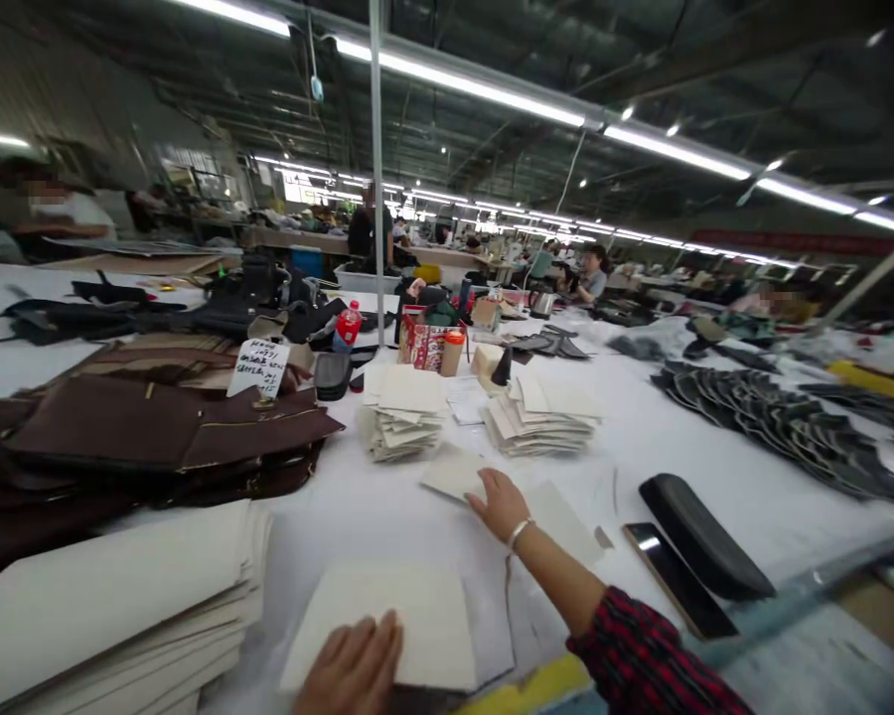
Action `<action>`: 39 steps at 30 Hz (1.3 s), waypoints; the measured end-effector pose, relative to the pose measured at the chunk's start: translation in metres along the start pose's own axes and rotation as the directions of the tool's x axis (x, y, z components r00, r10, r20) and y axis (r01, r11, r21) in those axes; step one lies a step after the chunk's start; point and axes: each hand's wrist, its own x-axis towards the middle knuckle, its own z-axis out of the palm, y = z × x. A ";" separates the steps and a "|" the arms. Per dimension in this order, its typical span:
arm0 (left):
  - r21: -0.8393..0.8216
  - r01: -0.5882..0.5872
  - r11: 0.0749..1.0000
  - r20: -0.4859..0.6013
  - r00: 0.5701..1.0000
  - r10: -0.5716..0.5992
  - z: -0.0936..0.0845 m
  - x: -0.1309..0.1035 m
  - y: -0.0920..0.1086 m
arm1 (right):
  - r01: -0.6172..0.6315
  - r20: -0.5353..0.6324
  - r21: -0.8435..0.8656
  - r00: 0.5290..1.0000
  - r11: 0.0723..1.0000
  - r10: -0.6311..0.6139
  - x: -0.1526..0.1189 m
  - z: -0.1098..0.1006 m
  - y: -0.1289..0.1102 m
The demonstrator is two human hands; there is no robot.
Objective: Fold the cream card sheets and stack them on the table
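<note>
- Our left hand (354,667) lay flat, gripping nothing, on the near cream board (428,621) at the bench's (372,521) front.
- Our right hand (503,504) lay over the farther board (447,469); we couldn't tell whether it pinched.
- We judged both boards light and stiffish, best taken by an edge.
- We counted two small stacks (402,407), one large stack (119,576), one phone (677,581).

left hand (354,660): well left of phone (677,576), palm down, fingers together, gently curved | right hand (501,504): left of phone, farther out, palm down, fingers slightly bent | right forearm (562,586): stretched forward, plaid sleeve (645,650) near elbow
</note>
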 end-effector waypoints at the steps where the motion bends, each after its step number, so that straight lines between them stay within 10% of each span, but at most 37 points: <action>1: -0.002 -0.085 0.996 0.020 0.996 0.085 0.019 0.002 0.011 | 0.017 0.023 -0.024 1.000 1.000 -0.016 0.005 0.007 -0.006; 4: -0.081 -0.051 0.995 0.107 0.993 0.060 0.053 -0.002 0.020 | 0.047 0.128 -0.063 0.991 0.997 -0.038 0.022 0.017 -0.018; 8: -0.352 0.291 0.890 0.306 0.934 -0.185 0.050 -0.005 0.004 | 0.083 0.223 -0.024 0.972 0.996 -0.075 0.027 0.003 -0.028; 12: -0.659 0.720 0.215 0.509 0.639 -0.577 0.038 0.017 -0.013 | 0.098 0.242 0.250 0.957 0.963 -0.160 -0.014 -0.018 -0.045; 15: -0.731 0.609 -0.308 0.659 0.511 -0.552 0.034 0.040 -0.017 | -0.219 0.352 0.811 0.924 0.543 -0.153 -0.055 -0.021 -0.062; 18: -0.685 0.544 -0.485 0.728 0.516 -0.451 0.031 0.053 -0.015 | -0.479 0.491 0.871 0.851 0.104 -0.186 -0.079 -0.014 -0.074; 23: -0.666 0.734 -0.138 0.634 0.459 -0.622 0.026 0.045 -0.014 | -0.576 0.598 0.801 0.759 0.162 -0.258 -0.079 0.003 -0.075; 27: -0.420 0.874 0.246 0.536 0.457 -0.710 0.026 0.036 -0.012 | -0.296 0.405 0.774 0.911 0.560 -0.077 -0.077 0.015 -0.073; 31: -0.388 0.870 0.303 0.570 0.486 -0.663 0.028 0.037 -0.011 | -0.132 0.198 0.655 0.980 0.744 -0.001 -0.084 0.021 -0.074; 35: -0.530 0.807 0.260 0.609 0.575 -0.546 0.025 0.029 -0.012 | -0.191 0.270 0.738 0.963 0.647 -0.023 -0.087 0.021 -0.066; 39: -0.482 0.661 0.575 0.487 0.747 -0.452 0.018 -0.008 -0.017 | -0.220 0.260 0.730 0.965 0.647 0.034 -0.089 0.015 -0.048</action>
